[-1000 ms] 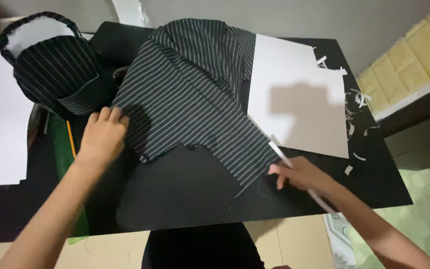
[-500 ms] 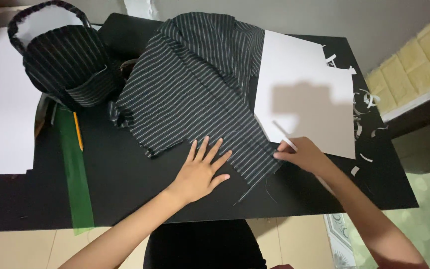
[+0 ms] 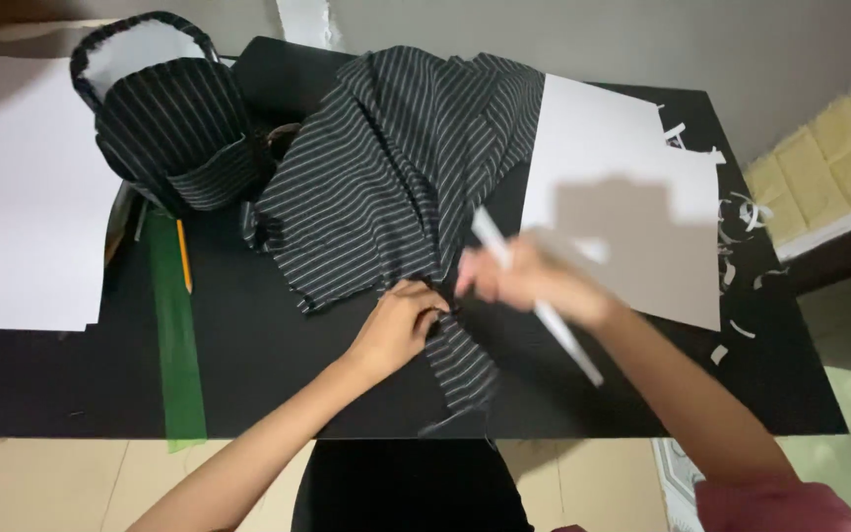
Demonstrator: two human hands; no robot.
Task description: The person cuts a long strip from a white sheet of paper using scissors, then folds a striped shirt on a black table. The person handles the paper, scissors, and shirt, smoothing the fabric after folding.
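A black cloth with thin white stripes [image 3: 396,187] lies spread over the black table top [image 3: 248,335]. My left hand [image 3: 401,325] pinches the cloth near its lower edge, fingers closed on a fold. My right hand [image 3: 519,281], blurred, is just to the right of it and touches the same part of the cloth. A long thin white stick [image 3: 534,296] runs slanted through my right hand, its lower end over the table.
A striped fabric bag with a white lining [image 3: 164,123] stands at the back left. A green ruler [image 3: 177,335] and a yellow pencil [image 3: 183,254] lie on the left. White sheets lie at the left [image 3: 22,197] and right [image 3: 632,217], with paper scraps [image 3: 741,222] beside.
My left hand went from lying flat on the cloth to pinching it. My right hand moved left and up with the white stick, and the cloth's lower corner bunched up.
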